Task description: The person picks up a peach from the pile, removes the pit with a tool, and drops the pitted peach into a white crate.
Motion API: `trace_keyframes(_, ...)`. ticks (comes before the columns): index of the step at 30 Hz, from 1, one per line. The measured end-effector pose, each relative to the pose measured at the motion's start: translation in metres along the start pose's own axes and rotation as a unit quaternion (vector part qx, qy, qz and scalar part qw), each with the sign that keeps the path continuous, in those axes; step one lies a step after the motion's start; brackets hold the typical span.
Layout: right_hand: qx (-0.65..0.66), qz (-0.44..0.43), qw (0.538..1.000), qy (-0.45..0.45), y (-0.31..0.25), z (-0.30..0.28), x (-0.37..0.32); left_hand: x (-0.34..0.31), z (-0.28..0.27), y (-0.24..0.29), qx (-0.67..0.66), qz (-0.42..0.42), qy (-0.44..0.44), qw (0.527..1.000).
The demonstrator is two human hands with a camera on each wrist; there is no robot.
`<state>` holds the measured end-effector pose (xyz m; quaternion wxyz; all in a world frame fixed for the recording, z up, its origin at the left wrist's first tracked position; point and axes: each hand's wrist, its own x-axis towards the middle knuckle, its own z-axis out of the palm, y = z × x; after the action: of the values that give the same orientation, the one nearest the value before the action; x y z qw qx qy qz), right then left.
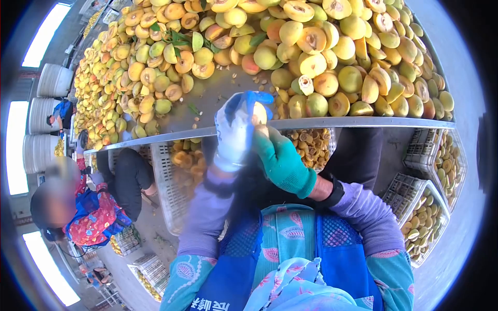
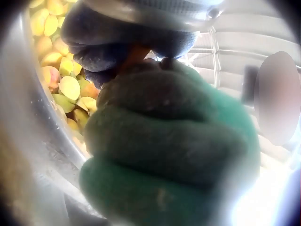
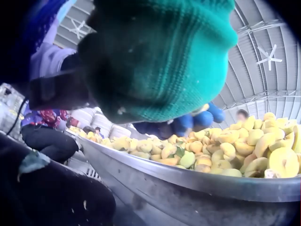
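Note:
Over the table's metal edge, my left hand [image 1: 234, 129], in a white glove with blue fingers, grips a halved yellow peach [image 1: 259, 113]. My right hand [image 1: 284, 159], in a green glove, meets it from below, its thumb and fingertips at the fruit's lower edge. In the left wrist view, the green-gloved fingers [image 2: 164, 127] are curled into a fist under the blue fingers; I cannot tell whether a tool is inside it. From the right wrist, the back of the green glove [image 3: 174, 61] hides most of the fruit.
Halved peaches [image 1: 311, 41] lie heaped on the metal table [image 1: 205, 101], with leaves and pits among them. Crates of peach pieces stand under its edge, and more crates [image 1: 415, 217] stand at the right. Another person [image 1: 98, 217] sits at the left; white tubs [image 1: 44, 114] stand behind.

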<state>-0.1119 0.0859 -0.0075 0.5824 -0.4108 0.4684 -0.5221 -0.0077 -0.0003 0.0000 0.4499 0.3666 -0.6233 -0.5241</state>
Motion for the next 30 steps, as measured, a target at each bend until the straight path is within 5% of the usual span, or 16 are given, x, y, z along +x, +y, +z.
trace_keyframes(4,0.18,0.205,0.962,0.005,-0.035,0.005,-0.008,0.009,0.0,0.007,0.057,0.015,-0.088,0.994)
trace_keyframes(10,0.28,0.274,0.919,-0.042,-0.031,-0.003,-0.011,0.014,0.0,-0.003,0.009,-0.075,-0.126,0.989)
trace_keyframes(11,0.384,0.289,0.872,-0.095,-0.029,-0.004,-0.009,0.016,0.003,0.008,0.135,0.028,-0.131,0.982)
trace_keyframes(13,0.572,0.302,0.737,-0.198,-0.023,-0.007,-0.003,0.011,0.007,0.011,-0.032,-0.079,-0.058,0.995)
trace_keyframes(15,0.603,0.299,0.689,-0.267,-0.017,-0.012,0.002,0.001,0.011,0.022,-0.184,-0.215,0.008,0.959)
trace_keyframes(18,0.617,0.317,0.644,-0.324,-0.017,-0.008,-0.003,-0.019,0.0,0.018,-0.309,-0.247,0.066,0.916)
trace_keyframes(19,0.618,0.316,0.63,-0.348,-0.015,-0.005,-0.005,-0.029,-0.011,0.019,-0.117,-0.121,0.019,0.986)
trace_keyframes(20,0.621,0.315,0.614,-0.372,-0.014,-0.002,-0.007,-0.039,-0.023,0.02,0.209,0.019,0.032,0.977)
trace_keyframes(21,0.605,0.317,0.62,-0.387,-0.013,-0.008,-0.009,-0.049,-0.035,0.021,0.417,0.126,0.11,0.893)
trace_keyframes(22,0.565,0.333,0.656,-0.374,-0.007,-0.02,-0.011,-0.06,-0.065,0.002,0.294,0.108,0.208,0.927)
trace_keyframes(24,0.478,0.355,0.727,-0.342,0.013,-0.046,-0.01,-0.078,-0.151,0.003,0.098,-0.206,0.217,0.949)
trace_keyframes(25,0.359,0.365,0.83,-0.221,0.021,-0.052,-0.004,-0.071,-0.16,0.009,0.422,-0.061,0.133,0.895)
trace_keyframes(26,0.346,0.42,0.836,-0.074,0.037,-0.046,-0.005,-0.064,-0.16,0.017,0.689,0.089,0.034,0.718)
trace_keyframes(28,0.327,0.391,0.846,-0.154,0.032,-0.042,-0.008,-0.024,-0.133,0.023,0.613,0.168,-0.02,0.771)
trace_keyframes(29,0.289,0.368,0.871,-0.147,0.02,-0.038,-0.01,-0.005,-0.103,0.022,0.53,0.035,-0.003,0.847)
trace_keyframes(30,0.249,0.339,0.896,-0.139,0.007,-0.034,-0.01,0.014,-0.072,0.031,0.535,0.049,-0.082,0.839)
